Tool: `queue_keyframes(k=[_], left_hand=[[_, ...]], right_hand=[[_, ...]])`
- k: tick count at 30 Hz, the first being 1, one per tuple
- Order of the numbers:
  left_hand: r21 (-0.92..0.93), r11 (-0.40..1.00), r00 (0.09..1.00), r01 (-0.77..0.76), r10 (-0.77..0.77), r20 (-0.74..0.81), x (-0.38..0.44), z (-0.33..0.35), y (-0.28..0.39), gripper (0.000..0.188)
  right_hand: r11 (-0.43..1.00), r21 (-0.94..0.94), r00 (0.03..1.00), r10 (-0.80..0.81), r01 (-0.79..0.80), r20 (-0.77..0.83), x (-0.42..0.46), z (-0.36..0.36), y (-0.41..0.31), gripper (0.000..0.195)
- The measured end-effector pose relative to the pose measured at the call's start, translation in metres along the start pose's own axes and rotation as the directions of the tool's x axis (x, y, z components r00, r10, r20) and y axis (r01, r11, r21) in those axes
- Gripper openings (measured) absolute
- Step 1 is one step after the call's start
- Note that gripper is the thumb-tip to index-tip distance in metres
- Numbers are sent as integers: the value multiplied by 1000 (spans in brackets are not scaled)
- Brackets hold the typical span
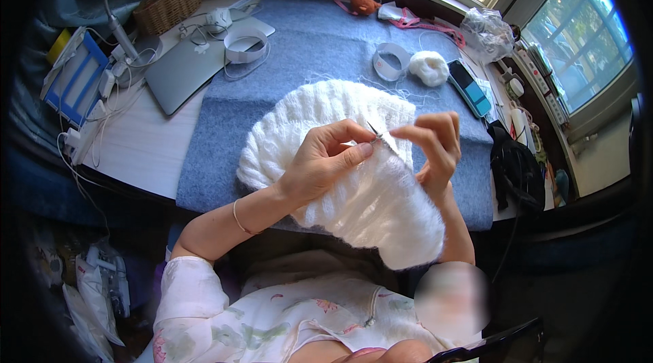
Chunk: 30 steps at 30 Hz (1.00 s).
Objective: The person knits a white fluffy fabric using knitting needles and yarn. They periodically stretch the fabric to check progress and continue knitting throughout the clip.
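White ribbed knitting [331, 103] lies partly on a blue felt mat [306, 31] and hangs over the near edge towards my lap. Between the thumb and index finger of my left hand [331, 156] is the knitting at a dark-tipped knitting needle [373, 129], whose point sticks up past the fingertips. My right hand [433, 149] is beside the needle on the right, its index finger stretched towards the tip and the other fingers curled. Whether it grips the needle's far end is hidden by the fabric. A ball of white yarn [429, 68] rests behind the work.
A silver laptop [183, 72], cables and a wicker basket [168, 6] are at the left. Paper bands [391, 61] lie on the mat. On the right are a phone [469, 88], a black bag [518, 164] and a clear plastic bag [488, 34]. Pink tape [418, 24] lies at the back.
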<state>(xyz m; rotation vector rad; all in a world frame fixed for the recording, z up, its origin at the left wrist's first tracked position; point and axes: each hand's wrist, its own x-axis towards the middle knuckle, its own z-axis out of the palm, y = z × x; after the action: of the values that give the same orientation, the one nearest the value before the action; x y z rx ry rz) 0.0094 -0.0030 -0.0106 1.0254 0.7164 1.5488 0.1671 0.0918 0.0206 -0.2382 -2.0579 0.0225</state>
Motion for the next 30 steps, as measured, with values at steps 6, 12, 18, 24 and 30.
queue_keyframes(k=[6,12,18,24,30], left_hand=[[28,995,991,-96,98,-94,1,2,5,15],[2,999,998,-49,49,35,0,0,5,21],[-44,992,969,-121,128,210,1,3,1,21],[-98,995,992,16,-3,127,-1,-1,7,18],[-56,997,985,51,-41,167,2,-5,8,19]], right_hand=[[998,-45,997,-47,44,-60,-6,1,0,27],[968,250,996,-46,26,74,-5,9,1,25],[962,267,997,-69,54,46,-8,13,-1,19],[976,216,999,-32,37,-26,-9,13,0,20],[997,73,997,-7,12,-73,-9,5,7,25]])
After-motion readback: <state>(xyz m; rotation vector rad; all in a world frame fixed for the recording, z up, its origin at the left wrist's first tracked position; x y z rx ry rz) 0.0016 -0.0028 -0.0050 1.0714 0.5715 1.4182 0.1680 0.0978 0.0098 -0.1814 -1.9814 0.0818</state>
